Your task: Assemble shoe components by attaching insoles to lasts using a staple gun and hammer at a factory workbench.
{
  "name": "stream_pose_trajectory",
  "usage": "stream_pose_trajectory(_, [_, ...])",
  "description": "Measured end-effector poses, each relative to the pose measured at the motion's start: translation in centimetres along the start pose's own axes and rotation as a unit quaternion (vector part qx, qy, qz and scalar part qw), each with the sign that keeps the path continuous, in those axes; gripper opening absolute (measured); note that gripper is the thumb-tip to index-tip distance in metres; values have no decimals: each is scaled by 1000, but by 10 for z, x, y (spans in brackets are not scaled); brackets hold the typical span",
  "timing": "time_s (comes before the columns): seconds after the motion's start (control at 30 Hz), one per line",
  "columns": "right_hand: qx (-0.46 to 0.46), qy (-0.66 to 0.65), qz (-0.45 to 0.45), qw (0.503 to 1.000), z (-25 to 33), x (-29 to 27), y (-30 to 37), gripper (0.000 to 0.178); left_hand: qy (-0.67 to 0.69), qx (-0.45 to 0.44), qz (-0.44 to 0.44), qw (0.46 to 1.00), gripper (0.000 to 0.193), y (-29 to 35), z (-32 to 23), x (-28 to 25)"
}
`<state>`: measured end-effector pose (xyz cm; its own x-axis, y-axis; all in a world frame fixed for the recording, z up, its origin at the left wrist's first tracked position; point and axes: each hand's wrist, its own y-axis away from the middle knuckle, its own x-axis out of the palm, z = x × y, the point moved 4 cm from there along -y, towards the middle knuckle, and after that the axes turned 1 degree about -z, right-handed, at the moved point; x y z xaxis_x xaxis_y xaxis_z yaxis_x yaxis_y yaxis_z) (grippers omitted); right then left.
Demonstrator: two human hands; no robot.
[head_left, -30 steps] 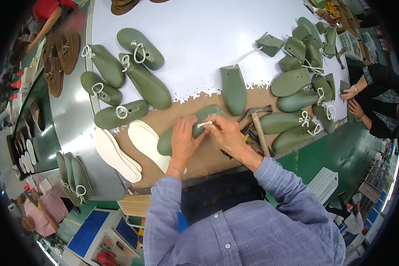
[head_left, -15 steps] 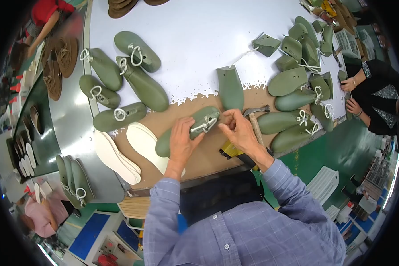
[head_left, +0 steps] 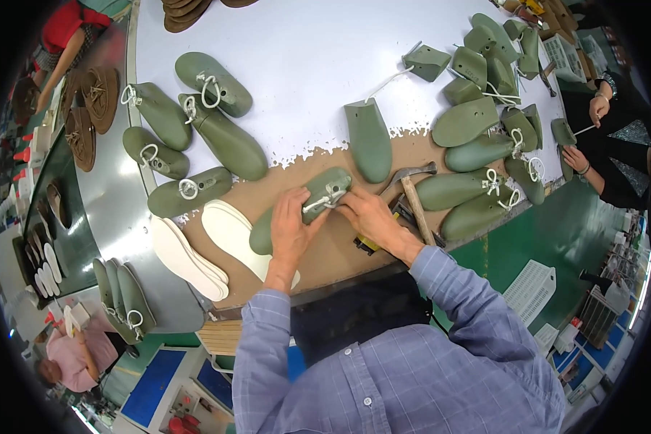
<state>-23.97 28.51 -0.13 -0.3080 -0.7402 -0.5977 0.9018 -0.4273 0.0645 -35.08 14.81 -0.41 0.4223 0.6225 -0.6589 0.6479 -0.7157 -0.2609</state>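
Observation:
My left hand is wrapped round a green shoe last and holds it over the brown board. A white cord is knotted across the last's top, near its heel end. The fingers of my right hand are pinched at the heel end, on the cord; my fingers partly hide its tip. A hammer with a wooden handle lies just right of that hand. White insoles lie left of my left hand, partly under the held last. Beyond my hands another green last lies alone.
Several corded lasts lie at the left, and a heap of lasts at the right. A yellow-black tool is near the front edge. More insoles are stacked at the left. Another person's hand is at the table's right side.
My right hand has moved left and in to the cord at the held last's heel end; before, it was apart from it. My left hand keeps its hold.

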Motion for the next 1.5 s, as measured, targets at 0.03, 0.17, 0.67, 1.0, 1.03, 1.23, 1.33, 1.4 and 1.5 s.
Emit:
stream_pose_trajectory(0.03, [11, -24, -12, 1000, -2, 1, -2, 14, 1, 1, 1, 1000, 54, -2, 2, -1])
stream_pose_trajectory(0.17, [91, -135, -44, 986, 25, -24, 3, 9, 1, 0, 2, 1000, 51, -2, 2, -1])
stream_pose_trajectory(0.67, [84, -244, -106, 960, 34, -12, -20, 8, 20, -18, 9, 1000, 54, -1, 4, 0])
stream_pose_trajectory(1.0, [-18, -2, -50, 999, 26, -15, -14, 19, 14, 5, 6, 1000, 54, -3, 0, 1])
stream_pose_trajectory(1.03, [-73, 40, -69, 994, 31, -31, -12, 26, 14, -2, 3, 1000, 53, -1, 3, 1])
stream_pose_trajectory(1.23, [134, 268, -10, 954, -26, -91, 68, 55, 13, 8, 5, 1000, 51, -5, -2, -1])
stream_pose_trajectory(1.33, [185, 206, 21, 961, -34, -95, 78, 56, 21, -15, 10, 1000, 51, -1, 4, -2])
stream_pose_trajectory(1.4, [160, 179, -1, 971, -24, -101, 73, 55, 2, -1, 8, 1000, 51, -1, 7, 0])
stream_pose_trajectory(1.5, [61, 116, -71, 989, 21, -122, 67, 52, -40, 8, 13, 999, 52, -2, 2, 0])
